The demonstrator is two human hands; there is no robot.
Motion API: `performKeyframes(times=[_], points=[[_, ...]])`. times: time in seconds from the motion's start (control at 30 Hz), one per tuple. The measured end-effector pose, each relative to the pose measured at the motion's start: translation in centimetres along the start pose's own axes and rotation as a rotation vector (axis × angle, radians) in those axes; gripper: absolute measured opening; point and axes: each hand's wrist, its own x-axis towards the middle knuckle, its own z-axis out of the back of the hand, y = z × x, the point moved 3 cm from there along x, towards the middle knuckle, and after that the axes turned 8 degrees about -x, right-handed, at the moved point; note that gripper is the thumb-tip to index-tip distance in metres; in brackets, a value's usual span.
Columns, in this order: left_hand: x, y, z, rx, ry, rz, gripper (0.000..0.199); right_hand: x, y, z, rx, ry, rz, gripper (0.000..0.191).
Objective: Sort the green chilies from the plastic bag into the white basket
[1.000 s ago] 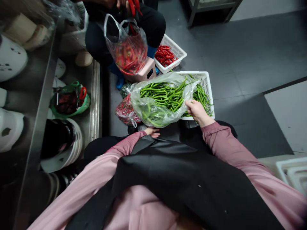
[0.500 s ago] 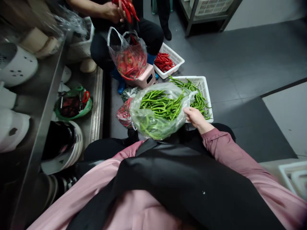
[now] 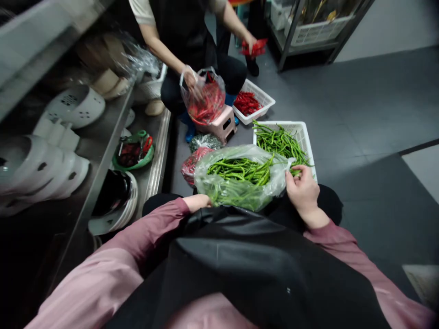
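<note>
A clear plastic bag (image 3: 236,197) lies across my lap with its mouth open. Long green chili peppers (image 3: 240,170) fill it. At its lower left edge is my left hand (image 3: 199,202), fingers closed against the plastic and partly hidden. My right hand (image 3: 304,189) pinches the bag's rim on the right between thumb and fingers. Just beyond the bag stands a white plastic basket (image 3: 303,132) with more green chili peppers (image 3: 279,142) in it, some poking over its edge.
Opposite, a co-worker's hand (image 3: 194,84) reaches into a bag of red chilies (image 3: 207,105) on a pink stool (image 3: 224,125); their other hand (image 3: 251,43) holds red chilies. A white basket (image 3: 265,98) holds red chilies. Metal shelving (image 3: 113,148) with bowls borders my left.
My left hand has come into view at the bag's left edge. My right hand has shifted its pinch on the rim. The co-worker's hands have parted, one going into the red chili bag.
</note>
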Motion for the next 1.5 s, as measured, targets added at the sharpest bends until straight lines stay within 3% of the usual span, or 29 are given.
performKeyframes(times=[0.03, 0.1, 0.17, 0.23, 0.33, 0.47, 0.67, 0.9, 1.0, 1.1, 1.3, 1.4, 1.5], points=[[1.1, -1.1, 1.5, 0.017, -0.015, -0.060, 0.010, -0.3, 1.2, 0.1, -0.004, -0.004, 0.104, 0.035], [4.0, -3.8, 4.1, 0.062, -0.128, -0.178, 0.024, -0.8, 4.2, -1.1, -0.001, 0.113, 0.382, 0.030], [7.4, -5.8, 5.3, 0.181, -0.231, -0.111, 0.036, -1.3, 6.8, -3.5, -0.063, 0.318, 0.648, 0.030], [10.6, -7.0, 5.3, 0.243, -0.277, -0.034, 0.046, -1.3, 8.1, -6.2, -0.214, 0.493, 0.773, 0.030], [13.7, -7.0, 4.5, 0.294, -0.342, 0.019, 0.067, -0.6, 7.2, -9.3, -0.421, 0.663, 0.715, 0.032], [15.2, -6.3, 3.5, 0.316, -0.369, 0.009, 0.049, -0.5, 4.9, -10.7, -0.417, 0.804, 0.695, 0.028], [14.6, -6.0, 2.4, 0.322, -0.430, -0.042, 0.046, -1.1, 4.7, -10.3, -0.380, 0.756, 0.782, 0.028], [15.3, -4.0, 3.7, 0.301, -0.454, 0.190, 0.073, -1.0, 4.6, -10.2, -0.378, 0.786, 0.697, 0.030], [16.7, -4.4, 3.6, 0.350, -0.349, 0.154, 0.056, -1.3, 4.8, -10.1, -0.399, 0.804, 0.726, 0.031], [17.3, -4.3, 2.9, 0.343, -0.326, 0.099, 0.045, -1.3, 5.0, -10.1, -0.386, 0.802, 0.766, 0.030], [16.7, -2.1, 3.2, 0.116, -0.332, 0.136, 0.079, -1.4, 5.3, -10.4, -0.378, 0.755, 0.857, 0.029], [16.8, -1.3, 3.9, 0.071, -0.344, 0.171, 0.078, -1.5, 5.5, -10.8, -0.380, 0.799, 0.890, 0.028], [17.5, -1.2, 4.2, 0.001, -0.256, 0.130, 0.074, -1.7, 5.8, -10.9, -0.371, 0.818, 0.921, 0.030]])
